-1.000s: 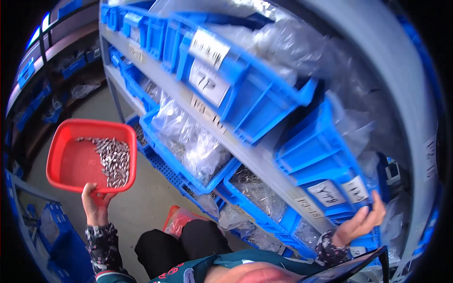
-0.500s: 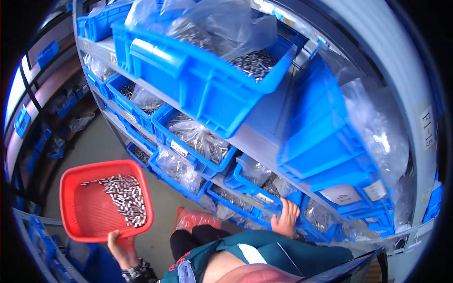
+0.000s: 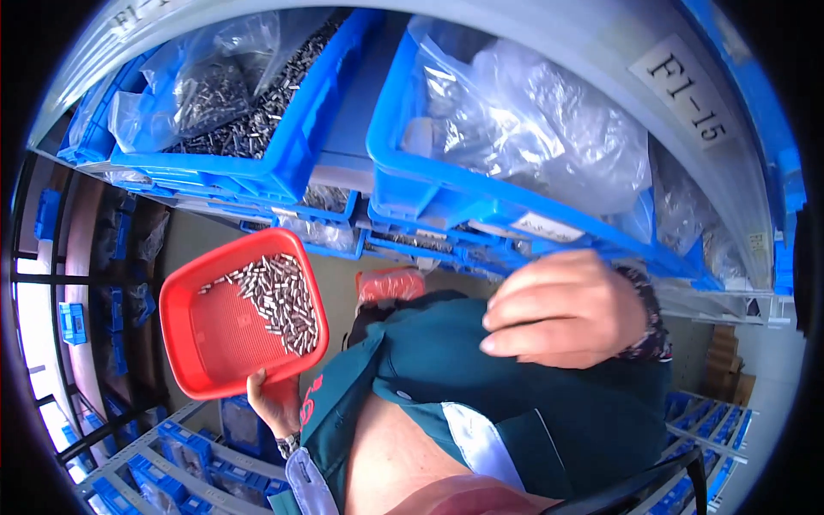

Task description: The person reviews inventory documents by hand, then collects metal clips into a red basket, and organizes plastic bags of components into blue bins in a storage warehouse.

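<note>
My left hand (image 3: 273, 402) grips the near rim of a red plastic basket (image 3: 225, 356), thumb over the edge. Small silvery metal pins (image 3: 279, 296) lie in a loose heap along the basket's far and right sides, leaving part of its ribbed bottom bare. In front of my chest hovers my right hand (image 3: 562, 313), its fingers stretched loosely to the left with nothing visible in them. It is nearest to a large blue bin (image 3: 455, 184) on the shelf, which holds crumpled clear plastic bags (image 3: 549, 120).
Another blue bin (image 3: 287, 154) at the upper left holds dark metal pins and a clear bag. Lower shelf levels carry more blue bins (image 3: 343, 245). A grey rack post (image 3: 687, 77) arches across the upper right. Something red (image 3: 390, 285) sits on the floor ahead.
My right hand has left the edge of a lower blue bin and come up before my chest. The view has swung right along the shelf; the red basket stays in my left hand.
</note>
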Available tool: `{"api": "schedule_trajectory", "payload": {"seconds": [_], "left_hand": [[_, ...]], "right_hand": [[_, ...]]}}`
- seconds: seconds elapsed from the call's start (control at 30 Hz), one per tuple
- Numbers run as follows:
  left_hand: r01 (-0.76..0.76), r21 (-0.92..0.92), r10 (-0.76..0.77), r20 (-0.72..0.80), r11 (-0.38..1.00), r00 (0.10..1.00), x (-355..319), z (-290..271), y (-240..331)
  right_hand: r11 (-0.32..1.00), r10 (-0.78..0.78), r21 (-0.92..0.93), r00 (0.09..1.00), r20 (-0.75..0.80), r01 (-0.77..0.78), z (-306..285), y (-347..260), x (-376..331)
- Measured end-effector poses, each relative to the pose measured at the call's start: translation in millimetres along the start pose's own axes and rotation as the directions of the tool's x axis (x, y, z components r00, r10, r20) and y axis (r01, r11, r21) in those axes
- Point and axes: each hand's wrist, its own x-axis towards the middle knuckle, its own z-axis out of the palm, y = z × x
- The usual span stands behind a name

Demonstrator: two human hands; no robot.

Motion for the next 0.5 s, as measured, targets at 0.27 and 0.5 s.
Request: {"api": "schedule_trajectory", "payload": {"seconds": [0.27, 0.5], "left_hand": [[0.059, 0.065, -0.062, 0.05, 0.996, 0.997, 5, 7, 21], [0.04, 0.067, -0.04, 0.0, 0.997, 0.999, 2, 12, 25]], "right_hand": [[0.645, 0.261, -0.613, 0.885, -0.384, -0.456, -45, 50, -3], [0.603, 0.556, -0.553, 0.8, -0.226, -0.575, -56, 85, -31]]}}
